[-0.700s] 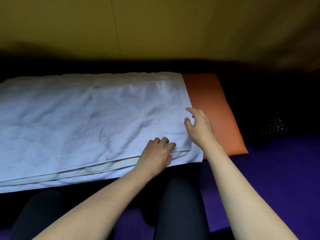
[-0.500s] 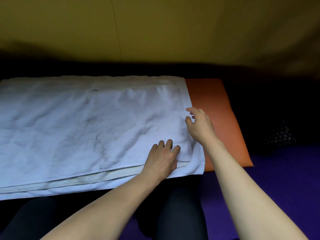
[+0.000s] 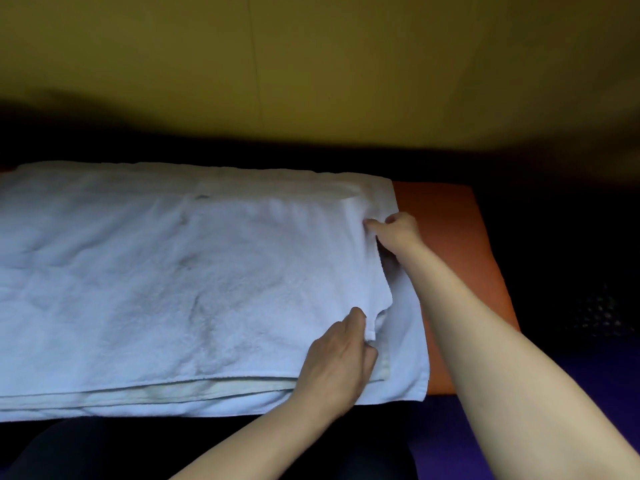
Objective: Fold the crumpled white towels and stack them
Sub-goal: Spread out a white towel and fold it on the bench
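Towel [image 3: 194,292] lies spread across the orange surface [image 3: 446,237], above other white layers. Nearest, the left hand [image 3: 337,362] pinches its right near corner; farther back, the right hand [image 3: 394,230] pinches the right far corner. Lifting both corners evenly and carrying them leftward together should keep the fold square.

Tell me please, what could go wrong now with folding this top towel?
Both hands pinch only the top towel at its right edge: the left hand near, the right hand far. A lift may drag the lower towel askew. The grips look uneven, so the fold could come out crooked.
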The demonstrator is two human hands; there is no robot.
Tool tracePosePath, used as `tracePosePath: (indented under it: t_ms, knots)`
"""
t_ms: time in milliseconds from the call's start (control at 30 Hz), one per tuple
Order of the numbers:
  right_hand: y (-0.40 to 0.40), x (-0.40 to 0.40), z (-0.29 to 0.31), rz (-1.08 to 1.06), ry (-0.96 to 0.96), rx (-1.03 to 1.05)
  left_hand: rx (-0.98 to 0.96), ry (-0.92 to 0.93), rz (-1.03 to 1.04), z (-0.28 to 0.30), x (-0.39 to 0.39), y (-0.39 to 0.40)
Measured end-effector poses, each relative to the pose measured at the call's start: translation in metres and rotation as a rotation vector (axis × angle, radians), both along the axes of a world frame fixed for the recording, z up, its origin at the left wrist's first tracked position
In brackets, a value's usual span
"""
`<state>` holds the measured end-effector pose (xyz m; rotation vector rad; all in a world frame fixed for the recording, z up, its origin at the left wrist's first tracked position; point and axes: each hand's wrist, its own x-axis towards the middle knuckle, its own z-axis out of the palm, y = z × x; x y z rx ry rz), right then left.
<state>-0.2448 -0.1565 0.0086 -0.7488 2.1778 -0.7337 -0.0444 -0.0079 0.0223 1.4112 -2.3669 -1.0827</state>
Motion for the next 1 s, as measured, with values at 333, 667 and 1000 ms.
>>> tracePosePath:
  t_ms: [333, 667, 1000]
  knots:
    - [-0.009, 0.007, -0.001, -0.188, -0.088, 0.114, -0.024, 0.060, 0.010, 0.015, 0.019, 0.006]
    - [0.022, -0.016, 0.029, -0.111, 0.280, -0.153, 0.041, 0.161, -0.035, 0.038, 0.024, 0.021]
    - [0.026, 0.030, 0.112, -0.247, -0.074, -0.398, 0.121, 0.377, 0.205, 0.089, 0.072, 0.029]
